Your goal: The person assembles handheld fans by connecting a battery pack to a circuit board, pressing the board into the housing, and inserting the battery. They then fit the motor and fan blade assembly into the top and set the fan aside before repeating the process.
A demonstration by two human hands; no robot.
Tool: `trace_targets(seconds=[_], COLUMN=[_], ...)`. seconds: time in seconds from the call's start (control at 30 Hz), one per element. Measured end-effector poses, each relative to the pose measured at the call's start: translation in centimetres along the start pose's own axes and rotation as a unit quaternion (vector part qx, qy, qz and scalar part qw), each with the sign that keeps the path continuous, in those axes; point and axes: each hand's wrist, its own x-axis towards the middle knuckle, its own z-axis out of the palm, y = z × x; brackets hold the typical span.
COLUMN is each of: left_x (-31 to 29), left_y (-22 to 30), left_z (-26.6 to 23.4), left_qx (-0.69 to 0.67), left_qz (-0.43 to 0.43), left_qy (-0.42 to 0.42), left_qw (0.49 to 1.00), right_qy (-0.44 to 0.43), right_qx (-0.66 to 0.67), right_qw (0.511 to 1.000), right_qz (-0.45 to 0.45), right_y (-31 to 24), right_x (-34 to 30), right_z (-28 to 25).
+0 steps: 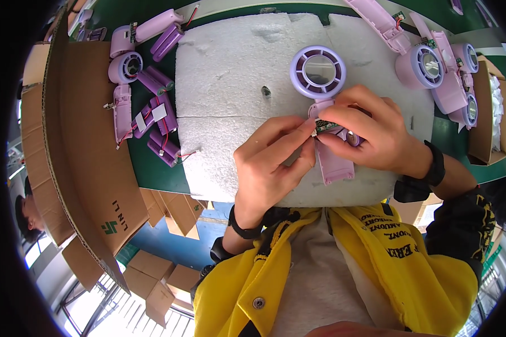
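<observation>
An opened lilac handheld fan (318,73) lies on the white foam block (225,73), its round head pointing away from me and its pink handle (335,163) toward me. Over the handle, the thumb and fingers of my right hand (376,132) are closed on a small green circuit board (324,127). My left hand (272,160) pinches at the board's left edge, near a tiny pale part; what exactly sits between its fingertips is hidden. Beneath my right fingers shows the end of a purple battery cell (352,138), mostly covered.
Left of the foam lie several purple battery packs (158,115) with wires and pink fan parts (122,112), beside a large cardboard box (90,140). More fan bodies (424,67) are at the right, by a carton with white pieces (492,112). A person (31,216) is at far left.
</observation>
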Motion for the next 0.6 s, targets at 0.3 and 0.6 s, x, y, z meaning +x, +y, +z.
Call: trace_targets(seconds=[0.3,0.6], left_x=[-0.32,-0.01], left_y=[0.12,-0.04], left_z=[0.00,0.06], left_qx=[-0.008,-0.003], left_qz=[-0.033,-0.013], left_qy=[0.000,0.010], left_qw=[0.999,1.000], right_qy=[0.002,0.009], right_qx=[0.014,0.011], right_qw=[1.000,1.000], right_qz=[0.014,-0.002], right_y=[0.03,0.05], right_x=[-0.02,0.19], right_z=[0.16,0.18])
